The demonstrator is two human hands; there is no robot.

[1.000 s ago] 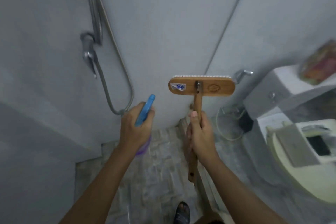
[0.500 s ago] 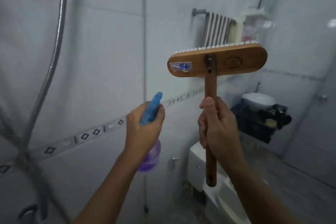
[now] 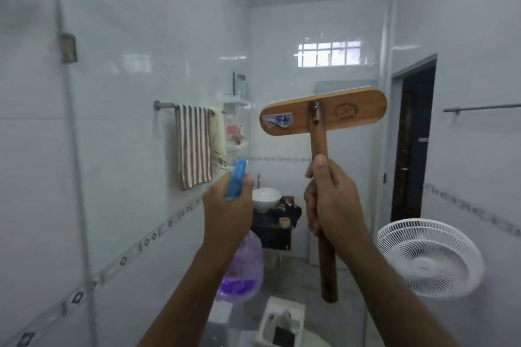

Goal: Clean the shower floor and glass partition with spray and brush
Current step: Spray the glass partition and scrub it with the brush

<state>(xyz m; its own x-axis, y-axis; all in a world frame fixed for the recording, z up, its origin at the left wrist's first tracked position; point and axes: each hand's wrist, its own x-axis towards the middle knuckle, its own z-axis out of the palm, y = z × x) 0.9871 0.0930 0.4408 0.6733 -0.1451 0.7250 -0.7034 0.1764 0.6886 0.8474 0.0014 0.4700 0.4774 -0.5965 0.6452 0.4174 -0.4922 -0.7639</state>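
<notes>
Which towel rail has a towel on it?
The left-wall rail: a striped towel hangs over it. The right-wall rail, near the doorway, is bare.

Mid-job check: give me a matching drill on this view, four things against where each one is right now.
Things:
1. spray bottle
2. brush
3. striped towel
4. fan

Places:
A. hangs on the wall rail
B. held in the right hand
C. at lower right, in no hand
D. held in the left hand

Pairs: 1-D, 2-B, 3-A, 4-C.
</notes>
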